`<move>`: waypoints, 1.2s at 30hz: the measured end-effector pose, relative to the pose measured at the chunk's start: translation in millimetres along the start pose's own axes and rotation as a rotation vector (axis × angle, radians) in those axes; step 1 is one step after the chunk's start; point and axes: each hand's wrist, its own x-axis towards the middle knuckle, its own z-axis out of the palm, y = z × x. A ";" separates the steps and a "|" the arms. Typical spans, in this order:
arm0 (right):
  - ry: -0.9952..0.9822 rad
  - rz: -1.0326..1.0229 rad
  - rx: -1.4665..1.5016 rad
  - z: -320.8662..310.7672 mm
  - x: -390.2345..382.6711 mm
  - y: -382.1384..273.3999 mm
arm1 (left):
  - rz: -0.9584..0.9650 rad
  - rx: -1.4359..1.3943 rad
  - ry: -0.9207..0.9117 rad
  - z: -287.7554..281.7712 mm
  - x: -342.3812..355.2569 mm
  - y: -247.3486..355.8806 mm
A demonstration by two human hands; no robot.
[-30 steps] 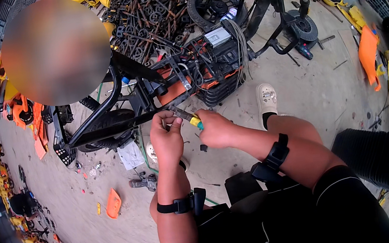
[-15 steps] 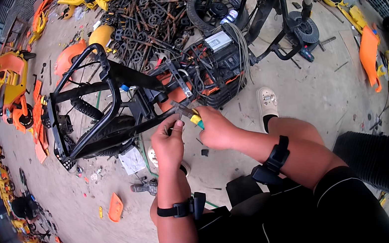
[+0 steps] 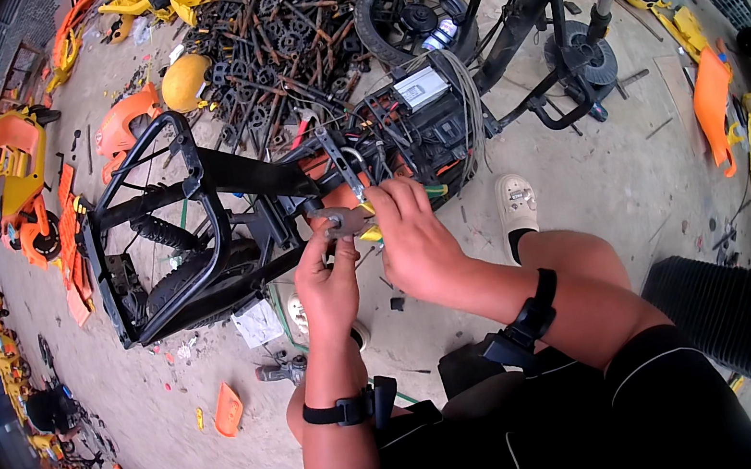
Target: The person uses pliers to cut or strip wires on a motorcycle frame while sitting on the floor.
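My right hand (image 3: 414, 238) is closed on pliers (image 3: 346, 221) with yellow-and-green handles, their metal jaws pointing left toward my left thumb and fingers. My left hand (image 3: 328, 282) is closed at the jaws, pinching a small metal piece that is mostly hidden and too small to name. Both hands are in front of the black scooter frame (image 3: 215, 215), near the orange part (image 3: 343, 191) and the wired black battery section (image 3: 441, 123) with a silver box (image 3: 420, 90) on top.
Rusty metal parts (image 3: 268, 37) are heaped behind the frame. A loose wheel (image 3: 397, 22), yellow and orange panels (image 3: 713, 101) and a black ribbed object (image 3: 718, 319) lie around. A power tool (image 3: 281, 371) and paper (image 3: 256, 324) are near my feet (image 3: 517, 204).
My right hand has moved up and turned the pliers from a downward slant to more level, with its fingers now over the handles. The scooter frame sits slightly differently in view.
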 end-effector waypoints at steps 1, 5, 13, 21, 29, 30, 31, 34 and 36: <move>0.007 -0.001 -0.016 -0.8 1.5 -0.6 | 0.014 -0.007 0.003 1.1 1.5 1.6; 0.025 -0.010 -0.045 -2.0 9.3 1.2 | 0.043 0.033 -0.024 1.3 8.0 -3.3; 0.025 -0.032 -0.048 -5.2 11.3 -0.7 | 0.049 0.043 -0.006 4.3 6.3 2.0; 0.050 -0.059 -0.064 -9.1 1.4 -2.7 | 0.138 0.152 0.106 10.8 -4.5 -0.8; 0.073 -0.119 -0.115 -9.7 -7.8 1.1 | 0.106 0.157 0.151 14.0 -19.1 -5.5; 0.082 -0.127 -0.144 -9.4 -9.0 0.4 | 0.101 0.165 0.153 13.7 -21.6 -5.3; 0.091 -0.136 -0.173 -9.4 -10.4 -0.7 | 0.095 0.172 0.154 13.4 -24.2 -4.4; 0.118 -0.180 -0.247 -11.2 -14.3 -1.7 | 0.190 0.213 0.169 13.9 -32.2 -3.0; 0.143 -0.203 -0.285 -11.8 -17.0 -2.1 | 0.251 0.226 0.177 14.4 -36.2 -3.3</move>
